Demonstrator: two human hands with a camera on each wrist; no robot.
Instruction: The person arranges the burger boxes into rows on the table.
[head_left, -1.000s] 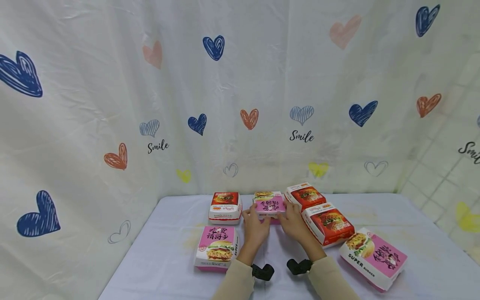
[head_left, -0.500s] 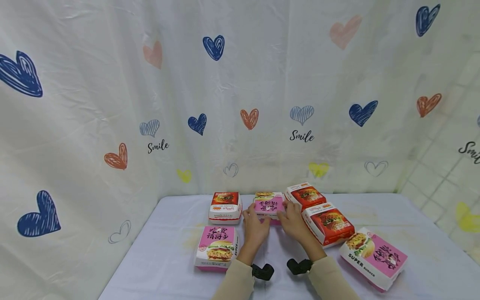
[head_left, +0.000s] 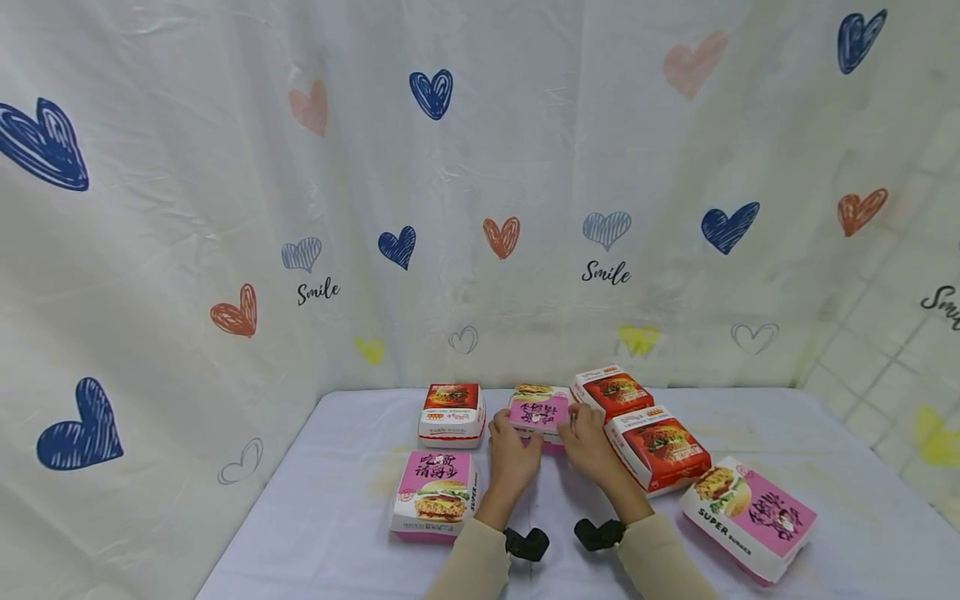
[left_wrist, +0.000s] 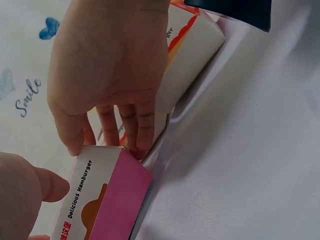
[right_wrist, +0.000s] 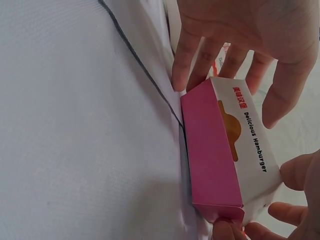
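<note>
A pink and white burger box (head_left: 542, 408) stands near the back of the table, between both hands. My left hand (head_left: 516, 457) holds its left side, thumb toward the near face. On the opposite side my right hand (head_left: 588, 446) grips it, with fingers along the side and thumb by the near top edge. In the left wrist view the box's "Delicious Hamburger" face (left_wrist: 82, 195) shows, with the right hand (left_wrist: 112, 65) at its far end. The right wrist view shows the pink lower face (right_wrist: 212, 150) close to the cloth.
A red burger box (head_left: 452, 415) and a pink one (head_left: 435, 496) stand on the left. To the right are two red burger boxes, one behind (head_left: 611, 390) and one nearer (head_left: 658, 448), then another pink box (head_left: 750, 517). A heart-printed curtain (head_left: 480, 167) hangs behind the white-clothed table (head_left: 315, 517).
The held burger box has shifted very slightly, its top a little lower than a second ago. Both hands keep their places on it; the head view has moved a touch.
</note>
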